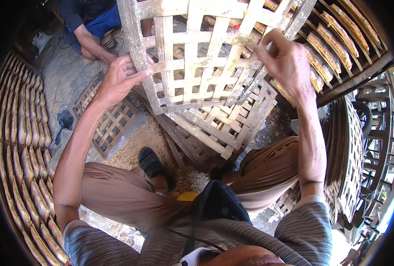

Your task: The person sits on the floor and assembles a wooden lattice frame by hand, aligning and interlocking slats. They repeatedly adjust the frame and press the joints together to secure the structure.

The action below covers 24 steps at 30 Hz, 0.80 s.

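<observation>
The left hand [122, 76] has its fingers closed on the left edge of the lattice tray [216, 44], probably steadying it upright over the stacked trays [201, 136]; the right hand's [288, 64] fingers curl at the right edge, grip unclear.

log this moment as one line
left hand: grips woven tray by left edge | right hand: at its right side, contact unclear | below: stacked trays | beyond: another person
</observation>
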Each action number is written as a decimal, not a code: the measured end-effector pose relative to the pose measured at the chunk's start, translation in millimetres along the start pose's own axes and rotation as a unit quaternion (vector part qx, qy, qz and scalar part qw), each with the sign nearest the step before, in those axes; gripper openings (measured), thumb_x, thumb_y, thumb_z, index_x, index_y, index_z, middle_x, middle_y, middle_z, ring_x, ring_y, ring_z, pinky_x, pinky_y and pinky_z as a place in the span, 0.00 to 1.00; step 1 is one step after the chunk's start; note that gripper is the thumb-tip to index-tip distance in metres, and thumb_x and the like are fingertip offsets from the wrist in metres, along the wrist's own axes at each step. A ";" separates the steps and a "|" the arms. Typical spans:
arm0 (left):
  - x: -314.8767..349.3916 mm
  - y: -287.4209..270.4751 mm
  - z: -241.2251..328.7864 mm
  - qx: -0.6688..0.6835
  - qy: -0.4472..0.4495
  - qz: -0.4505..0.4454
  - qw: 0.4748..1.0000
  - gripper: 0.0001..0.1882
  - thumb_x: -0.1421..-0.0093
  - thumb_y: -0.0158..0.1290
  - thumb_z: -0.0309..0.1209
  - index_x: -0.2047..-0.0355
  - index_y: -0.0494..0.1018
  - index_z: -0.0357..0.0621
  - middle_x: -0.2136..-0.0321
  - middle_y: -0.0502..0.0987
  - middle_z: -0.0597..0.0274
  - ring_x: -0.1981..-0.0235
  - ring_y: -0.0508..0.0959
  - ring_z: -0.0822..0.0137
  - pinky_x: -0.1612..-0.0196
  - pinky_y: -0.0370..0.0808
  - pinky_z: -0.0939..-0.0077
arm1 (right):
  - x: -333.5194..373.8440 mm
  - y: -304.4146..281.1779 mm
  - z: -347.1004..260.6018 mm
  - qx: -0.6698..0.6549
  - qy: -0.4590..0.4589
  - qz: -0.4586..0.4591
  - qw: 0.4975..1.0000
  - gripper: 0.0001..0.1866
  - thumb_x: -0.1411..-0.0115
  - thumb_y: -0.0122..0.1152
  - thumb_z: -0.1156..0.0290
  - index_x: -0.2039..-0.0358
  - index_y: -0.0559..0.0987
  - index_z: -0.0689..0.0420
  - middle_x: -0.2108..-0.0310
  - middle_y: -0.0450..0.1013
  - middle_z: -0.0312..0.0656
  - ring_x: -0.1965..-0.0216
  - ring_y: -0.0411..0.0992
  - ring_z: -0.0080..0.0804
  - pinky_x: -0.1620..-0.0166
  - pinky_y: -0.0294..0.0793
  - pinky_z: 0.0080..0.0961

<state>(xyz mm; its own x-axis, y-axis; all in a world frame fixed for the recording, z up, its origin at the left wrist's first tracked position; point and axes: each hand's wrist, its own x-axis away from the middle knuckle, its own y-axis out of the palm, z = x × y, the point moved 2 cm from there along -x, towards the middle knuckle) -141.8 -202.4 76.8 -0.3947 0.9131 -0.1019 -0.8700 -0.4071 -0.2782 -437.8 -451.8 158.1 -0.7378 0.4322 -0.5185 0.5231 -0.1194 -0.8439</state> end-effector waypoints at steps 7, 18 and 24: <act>-3.8 -3.7 -2.2 -0.015 0.018 -0.036 0.999 0.16 0.32 0.61 0.24 0.45 0.75 0.36 0.50 0.82 0.52 0.50 0.84 0.66 0.45 0.83 0.68 | 11.4 -0.1 42.9 -0.018 0.101 0.065 0.993 0.22 0.39 0.75 0.52 0.60 0.82 0.59 0.76 0.81 0.41 0.76 0.81 0.34 0.70 0.81 0.36; 7.4 20.5 25.2 -0.080 0.135 0.119 0.980 0.29 0.21 0.42 0.53 0.59 0.79 0.40 0.62 0.82 0.57 0.56 0.79 0.69 0.45 0.75 0.66 | 8.6 3.0 63.6 -0.385 0.111 0.109 0.910 0.18 0.26 0.62 0.60 0.45 0.78 0.61 0.61 0.83 0.38 0.61 0.79 0.20 0.60 0.83 0.23; 20.8 4.2 65.2 -0.005 0.158 0.288 0.945 0.28 0.21 0.43 0.54 0.67 0.76 0.44 0.72 0.77 0.62 0.69 0.77 0.71 0.58 0.74 0.72 | 16.2 -31.6 6.9 -0.467 0.081 0.102 0.874 0.21 0.24 0.59 0.57 0.47 0.77 0.65 0.64 0.82 0.43 0.68 0.80 0.24 0.68 0.81 0.22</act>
<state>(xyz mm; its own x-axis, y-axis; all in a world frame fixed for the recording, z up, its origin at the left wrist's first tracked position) -173.0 -186.5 135.9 -0.6925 0.5022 -0.5178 -0.5350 -0.8391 -0.0984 -469.3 -447.2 175.4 -0.5585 0.6170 -0.5544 0.8124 0.5417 -0.2157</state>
